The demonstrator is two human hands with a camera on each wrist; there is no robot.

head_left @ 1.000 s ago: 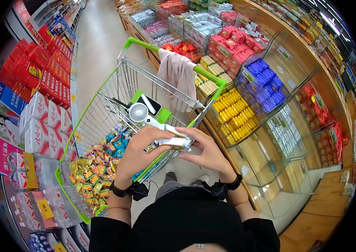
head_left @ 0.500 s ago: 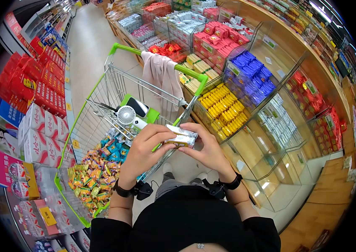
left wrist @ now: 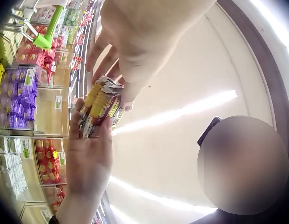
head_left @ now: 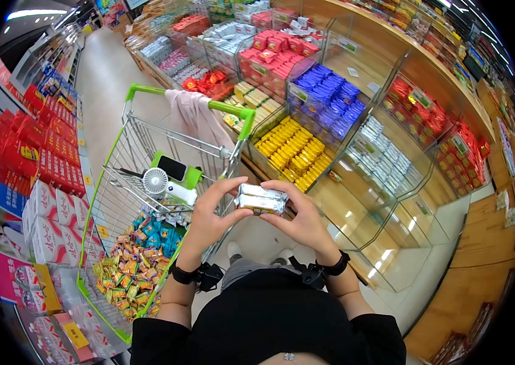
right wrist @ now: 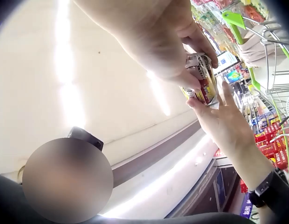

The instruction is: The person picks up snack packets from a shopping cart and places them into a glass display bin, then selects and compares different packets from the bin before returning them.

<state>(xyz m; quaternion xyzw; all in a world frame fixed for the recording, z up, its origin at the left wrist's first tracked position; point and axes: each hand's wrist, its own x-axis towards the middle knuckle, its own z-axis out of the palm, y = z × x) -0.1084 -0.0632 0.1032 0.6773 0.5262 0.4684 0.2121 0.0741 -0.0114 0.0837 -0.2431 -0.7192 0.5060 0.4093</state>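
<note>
Two small wrapped packs [head_left: 261,199], silver on top with yellow showing below, lie side by side between the hands in the head view. The left hand [head_left: 212,213] pinches their left end and the right hand [head_left: 299,216] grips the right end, fingers and thumbs bent round them. From the left wrist view, the packs [left wrist: 101,106] show yellow and dark red wrapping with crinkled silver ends. In the right wrist view, the same packs [right wrist: 200,79] sit between the fingertips of both hands.
A green-edged cart [head_left: 81,267] at the left holds piled candies [head_left: 128,274], a small white fan [head_left: 155,180] and a phone [head_left: 172,168]; a pink cloth [head_left: 200,115] hangs on its handle. Bins of yellow packets [head_left: 291,152] and blue packets [head_left: 328,100] stand ahead right. Red boxes [head_left: 57,164] line the left.
The cart and shelves have shifted left and somewhat down in the head view. The packs are turned so that their silver sides face up, still held by both hands.
</note>
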